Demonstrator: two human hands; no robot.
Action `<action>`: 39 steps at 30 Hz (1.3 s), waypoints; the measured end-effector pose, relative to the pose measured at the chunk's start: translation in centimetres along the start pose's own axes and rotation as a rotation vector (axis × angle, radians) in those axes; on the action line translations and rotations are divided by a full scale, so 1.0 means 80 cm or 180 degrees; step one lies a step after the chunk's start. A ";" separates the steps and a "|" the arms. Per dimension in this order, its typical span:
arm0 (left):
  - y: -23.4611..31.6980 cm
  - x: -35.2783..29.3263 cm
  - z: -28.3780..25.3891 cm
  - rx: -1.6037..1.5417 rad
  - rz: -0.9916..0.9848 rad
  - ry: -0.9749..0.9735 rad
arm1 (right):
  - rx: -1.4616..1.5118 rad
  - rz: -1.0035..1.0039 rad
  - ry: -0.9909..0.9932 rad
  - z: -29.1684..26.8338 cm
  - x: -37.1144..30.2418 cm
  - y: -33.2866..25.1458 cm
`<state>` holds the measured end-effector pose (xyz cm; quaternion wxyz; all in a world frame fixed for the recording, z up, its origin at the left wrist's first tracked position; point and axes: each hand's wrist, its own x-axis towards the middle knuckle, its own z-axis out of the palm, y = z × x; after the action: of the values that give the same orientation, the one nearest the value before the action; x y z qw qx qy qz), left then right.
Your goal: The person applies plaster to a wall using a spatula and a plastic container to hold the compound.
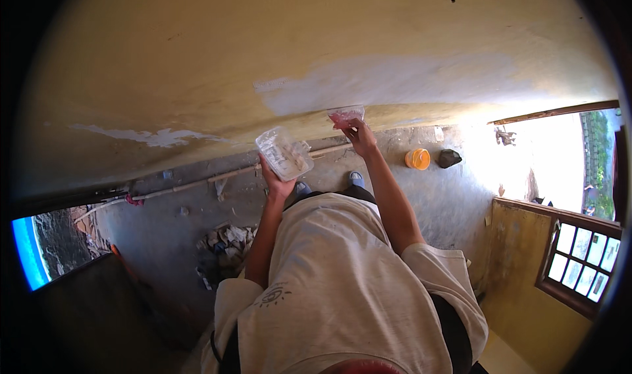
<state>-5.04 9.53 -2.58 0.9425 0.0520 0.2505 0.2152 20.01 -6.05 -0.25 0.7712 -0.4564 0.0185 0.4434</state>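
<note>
My left hand (279, 184) is wrapped round a clear plastic tub (287, 170) from below. Whitish paste (300, 158) clings to the tub's inside, mostly on its right. Between the fingers of my right hand (362, 139) is a flat scraper (345, 116) with a reddish-pink part and a pale, wide edge. That edge is at the yellow wall (184, 58), close below a broad whitish smeared patch (388, 78); whether it touches cannot be made out. A smaller white ragged patch (155, 137) marks the wall at the left.
An orange bucket (417, 159) and a dark bag-like bundle (449, 158) stand on the grey floor to the right. A long pole (217, 178) lies along the wall's foot. Crumpled rubbish (227, 245) is heaped at the left. A paned window (579, 259) and bright doorway are at right.
</note>
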 end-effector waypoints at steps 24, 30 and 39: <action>-0.111 -0.015 0.042 0.0137 0.0358 0.0017 | 0.0500 -0.0020 -0.0085 -0.117 -0.067 -0.085; -0.132 -0.038 0.075 0.0317 0.0388 0.0022 | 0.0533 0.0472 0.0950 -0.235 0.035 -0.002; -0.176 -0.045 0.070 0.0239 0.0473 0.0268 | 0.0730 -0.0091 0.0321 -0.125 -0.019 -0.143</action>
<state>0.26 -4.67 0.97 0.9099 0.0967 0.2932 0.2771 30.88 -16.40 2.46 0.8227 -0.3872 0.1013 0.4038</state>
